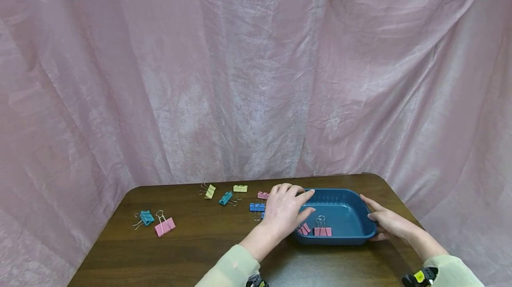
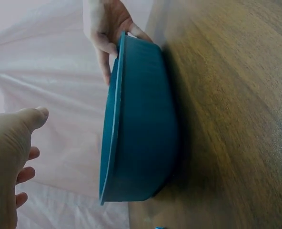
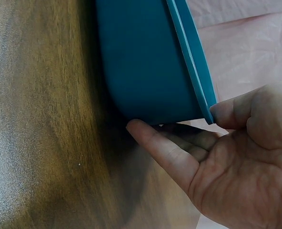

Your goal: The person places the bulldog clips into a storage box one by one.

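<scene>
Left hand (image 1: 283, 209): fingers loosely apart, thumb spread, above the left end of the blue tray (image 1: 340, 218). Right hand (image 1: 394, 223): thumb at the rim, fingers against the outer wall, gripping the right end. The tray stands on the wooden table (image 1: 200, 251) between the hands; it is glossy, round-cornered, with two pink binder clips (image 1: 322, 232) inside.

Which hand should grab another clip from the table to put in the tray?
Probably the left hand: it looks free, and it's right next to the blue clip. The right hand is farther from that clip and holds the tray's other end.
</scene>
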A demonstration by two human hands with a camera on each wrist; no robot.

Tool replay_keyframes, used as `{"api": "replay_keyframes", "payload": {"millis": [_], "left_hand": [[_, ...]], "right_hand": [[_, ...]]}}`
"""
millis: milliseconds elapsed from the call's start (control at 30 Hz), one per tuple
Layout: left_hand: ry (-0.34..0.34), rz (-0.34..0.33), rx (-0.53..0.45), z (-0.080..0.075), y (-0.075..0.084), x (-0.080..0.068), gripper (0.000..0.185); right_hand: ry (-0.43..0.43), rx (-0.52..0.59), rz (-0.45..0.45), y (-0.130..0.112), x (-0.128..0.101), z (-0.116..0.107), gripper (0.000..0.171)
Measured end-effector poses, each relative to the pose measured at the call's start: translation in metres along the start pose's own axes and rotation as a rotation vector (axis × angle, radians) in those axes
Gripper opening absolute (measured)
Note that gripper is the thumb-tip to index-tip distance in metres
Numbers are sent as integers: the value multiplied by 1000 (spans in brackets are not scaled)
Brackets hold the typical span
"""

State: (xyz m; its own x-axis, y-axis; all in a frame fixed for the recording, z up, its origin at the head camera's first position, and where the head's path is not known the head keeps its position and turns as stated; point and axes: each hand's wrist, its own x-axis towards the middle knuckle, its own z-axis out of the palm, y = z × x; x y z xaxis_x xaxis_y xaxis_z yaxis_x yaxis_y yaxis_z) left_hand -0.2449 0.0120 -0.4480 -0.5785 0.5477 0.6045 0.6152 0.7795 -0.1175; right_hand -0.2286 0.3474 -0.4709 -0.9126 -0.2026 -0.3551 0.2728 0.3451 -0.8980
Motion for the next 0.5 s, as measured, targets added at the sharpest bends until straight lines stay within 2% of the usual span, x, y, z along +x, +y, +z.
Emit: {"api": "replay_keyframes", "payload": {"millis": [300, 500], "left_hand": [[32, 6, -25, -7, -5, -2, 49], [7, 7, -41, -11, -7, -5, 50]], "right_hand": [[-8, -11, 8, -1, 1, -2, 70], [5, -22, 10, -1, 1, -1, 70]]}}
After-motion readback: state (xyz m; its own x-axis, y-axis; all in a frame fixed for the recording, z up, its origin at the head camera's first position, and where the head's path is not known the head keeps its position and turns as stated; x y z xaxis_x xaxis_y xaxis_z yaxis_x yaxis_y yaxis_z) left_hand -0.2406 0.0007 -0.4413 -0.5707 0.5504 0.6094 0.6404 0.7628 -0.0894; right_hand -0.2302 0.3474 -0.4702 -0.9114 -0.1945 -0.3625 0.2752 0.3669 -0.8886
